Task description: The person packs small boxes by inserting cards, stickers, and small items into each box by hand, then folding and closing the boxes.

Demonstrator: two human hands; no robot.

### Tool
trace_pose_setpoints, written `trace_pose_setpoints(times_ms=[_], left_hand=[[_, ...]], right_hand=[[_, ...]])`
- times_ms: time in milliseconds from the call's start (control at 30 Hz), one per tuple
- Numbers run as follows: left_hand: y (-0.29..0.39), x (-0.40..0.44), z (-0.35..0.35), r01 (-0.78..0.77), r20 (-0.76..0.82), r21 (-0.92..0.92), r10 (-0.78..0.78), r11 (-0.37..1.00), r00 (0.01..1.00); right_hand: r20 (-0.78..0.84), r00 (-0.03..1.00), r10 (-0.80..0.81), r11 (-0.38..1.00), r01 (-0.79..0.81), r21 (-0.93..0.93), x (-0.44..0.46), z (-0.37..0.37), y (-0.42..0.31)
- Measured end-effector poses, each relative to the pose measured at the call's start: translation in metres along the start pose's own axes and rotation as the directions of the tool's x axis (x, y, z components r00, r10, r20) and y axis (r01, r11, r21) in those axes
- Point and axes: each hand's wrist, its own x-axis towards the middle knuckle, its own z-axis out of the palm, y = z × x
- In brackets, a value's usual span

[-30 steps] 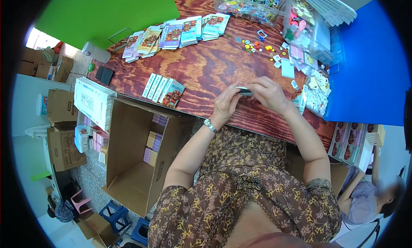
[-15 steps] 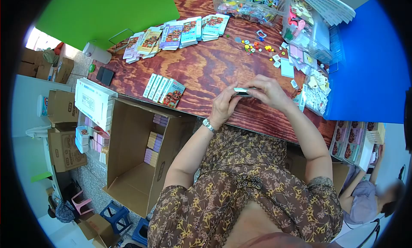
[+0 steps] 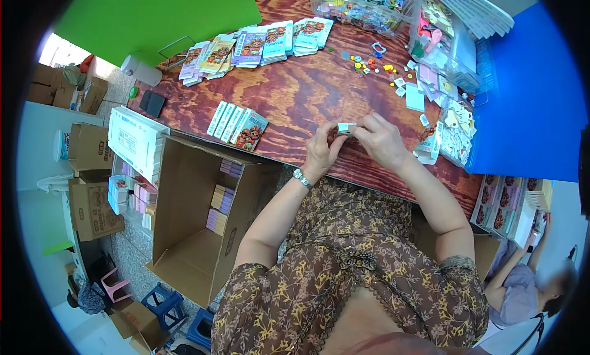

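Note:
Near the table's front edge, my left hand [image 3: 321,151] is closed on a small white and teal box [image 3: 346,128], seen end-on. My right hand [image 3: 382,141] pinches the box's right side, its fingers bent around that end. A short row of similar small boxes [image 3: 235,126] stands to the left of my hands, the last one showing a printed front. Farther back lie fanned stacks of flat printed cartons [image 3: 250,47] in purple, yellow and blue.
Small coloured pieces [image 3: 370,66] lie beyond my hands. Clear bins [image 3: 362,17] of trinkets stand at the back, beside a blue panel [image 3: 534,97]. An open cardboard box [image 3: 184,232] sits below the table's left side. Another person [image 3: 522,287] is at lower right.
The small box has turned so that more of its white and teal end shows. My right hand's fingers have shifted around it. The view has moved slightly.

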Motion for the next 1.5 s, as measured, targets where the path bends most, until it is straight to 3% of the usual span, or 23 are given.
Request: trace_pose_setpoints(times_ms=[133,233,367,667,767,833,967,1067,1133,1267,1300,1400,1433,1500], left_hand=[[0.009,0.004,-0.001,-0.068,-0.026,0.027,0.069,0.997,0.997],[0.008,0.010,-0.003,-0.254,-0.039,0.132,0.262,0.958,0.964],[0.010,0.007,-0.005,-0.191,0.005,0.101,0.191,0.976,0.982],[0.009,0.004,-0.005,-0.152,0.025,0.048,0.151,0.987,0.988],[0.006,0.004,0.000,-0.172,0.022,0.018,0.172,0.985,0.985],[0.006,0.009,0.000,-0.189,0.023,0.016,0.188,0.982,0.982],[0.022,0.028,-0.029,-0.242,0.036,0.224,0.240,0.944,0.970],[0.040,0.041,-0.078,-0.160,0.077,0.487,0.140,0.859,0.987],[0.029,0.038,-0.105,-0.132,0.119,0.664,0.070,0.736,0.990],[0.001,0.033,-0.135,-0.176,0.219,0.701,0.026,0.691,0.975],[-0.008,0.029,-0.139,-0.152,0.198,0.700,0.014,0.698,0.980],[-0.019,0.023,-0.143,-0.160,0.174,0.767,0.039,0.621,0.984],[-0.022,0.021,-0.144,-0.147,0.178,0.765,0.013,0.627,0.984],[-0.027,0.020,-0.146,-0.190,0.217,0.774,0.029,0.605,0.976]], right_hand=[[-0.035,0.999,-0.012,0.997,0.010,-0.073,-0.005,0.007,-0.008],[-0.044,0.999,-0.023,1.000,0.022,-0.013,-0.007,0.005,-0.007],[0.019,0.994,0.104,0.960,-0.106,0.261,-0.013,-0.006,0.012],[-0.051,0.999,0.001,1.000,-0.002,-0.019,-0.040,0.017,0.014],[0.032,0.997,0.070,0.997,-0.069,-0.017,-0.047,0.020,0.012],[0.000,0.994,0.110,0.992,-0.110,0.064,-0.044,0.017,0.015],[0.060,0.982,0.181,0.971,-0.188,0.150,-0.025,-0.010,0.012],[0.045,0.977,0.210,0.971,-0.214,0.108,-0.034,-0.035,0.031],[0.127,0.972,0.199,0.975,-0.209,0.075,-0.042,-0.052,0.053],[0.344,0.881,0.325,0.941,-0.267,-0.206,-0.072,-0.108,0.081],[0.444,0.827,0.346,0.929,-0.236,-0.284,-0.085,-0.113,0.092],[0.517,0.796,0.316,0.887,-0.054,-0.459,-0.103,-0.124,0.082],[0.566,0.734,0.375,0.855,-0.037,-0.518,-0.108,-0.122,0.077],[0.549,0.773,0.319,0.842,0.034,-0.538,-0.123,-0.104,0.081]])
